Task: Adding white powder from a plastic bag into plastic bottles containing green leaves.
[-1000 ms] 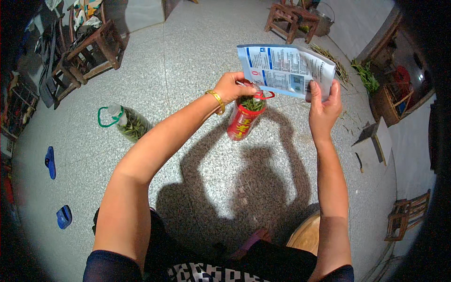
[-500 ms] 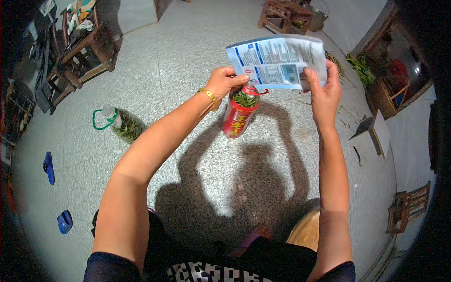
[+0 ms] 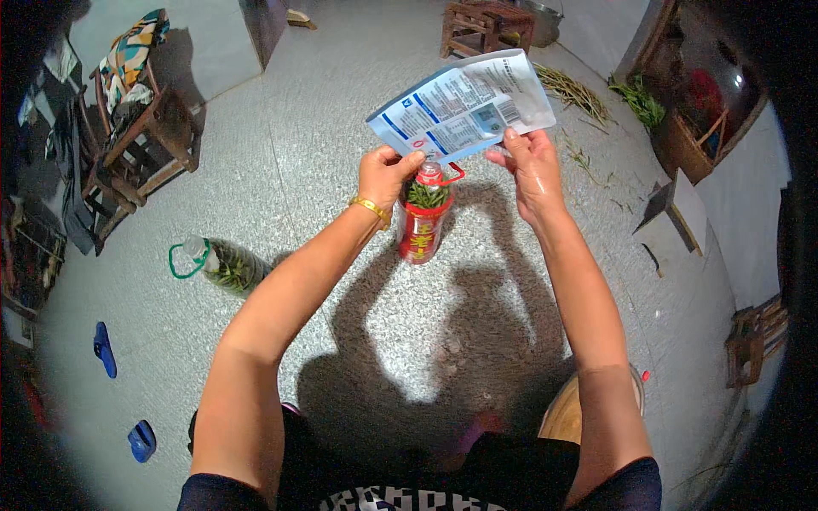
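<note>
My left hand (image 3: 385, 177) grips the lower left of a silver-and-blue printed packet (image 3: 456, 102), its thumb at the neck of a red-labelled plastic bottle (image 3: 423, 234). The bottle stands upright on the floor, holding green leaves, with a red handle at its top. The packet's low edge is over the bottle's mouth, which is partly hidden. My right hand (image 3: 532, 175) holds the packet's lower right with thumb and fingertips, some fingers curled below it. To the left, a second bottle (image 3: 232, 266) of green leaves has a green handle.
Wooden chair with cloths (image 3: 149, 145) at left; wooden stool (image 3: 477, 30) behind; plant stalks (image 3: 571, 89), leafy greens (image 3: 641, 102), a wicker basket (image 3: 699, 136) and a folded board (image 3: 669, 213) at right; blue slippers (image 3: 104, 349) at left; a round wooden seat (image 3: 562, 409) beside me.
The packet has moved left and is now tilted, its right end raised. My right hand has moved left and turned with it. The view has shifted slightly.
</note>
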`<state>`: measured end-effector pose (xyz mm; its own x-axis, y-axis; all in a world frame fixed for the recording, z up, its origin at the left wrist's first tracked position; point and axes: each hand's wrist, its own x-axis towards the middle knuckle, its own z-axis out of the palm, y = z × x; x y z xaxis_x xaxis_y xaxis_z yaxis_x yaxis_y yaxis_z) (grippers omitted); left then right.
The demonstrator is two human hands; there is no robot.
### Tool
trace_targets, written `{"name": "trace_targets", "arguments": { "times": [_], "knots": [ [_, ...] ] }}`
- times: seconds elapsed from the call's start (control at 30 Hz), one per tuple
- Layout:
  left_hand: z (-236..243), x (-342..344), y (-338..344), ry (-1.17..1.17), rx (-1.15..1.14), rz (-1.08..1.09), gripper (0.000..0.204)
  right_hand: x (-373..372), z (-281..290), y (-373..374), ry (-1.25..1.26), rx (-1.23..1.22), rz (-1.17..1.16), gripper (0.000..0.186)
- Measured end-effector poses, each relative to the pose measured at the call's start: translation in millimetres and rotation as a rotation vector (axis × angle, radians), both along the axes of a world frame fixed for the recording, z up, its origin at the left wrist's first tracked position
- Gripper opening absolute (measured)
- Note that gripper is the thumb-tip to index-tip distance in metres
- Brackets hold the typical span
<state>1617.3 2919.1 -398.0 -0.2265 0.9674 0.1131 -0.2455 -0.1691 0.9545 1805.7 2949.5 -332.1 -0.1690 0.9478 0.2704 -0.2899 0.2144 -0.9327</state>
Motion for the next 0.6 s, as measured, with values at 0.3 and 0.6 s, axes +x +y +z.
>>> {"name": "trace_targets", "arguments": {
  "times": [0.3, 0.6],
  "knots": [
    [-3.2, 3.9, 1.8, 0.076, 0.032, 0.070, 0.016, -6.3, -4.8, 2.8, -0.169, 0.016, 0.040, 0.020],
    [-5.5, 3.3, 3.0, 0.059, 0.025, 0.093, 0.015, 3.1, 15.8, 8.9, 0.082, 0.407, -0.378, 0.032]
  ]
}}
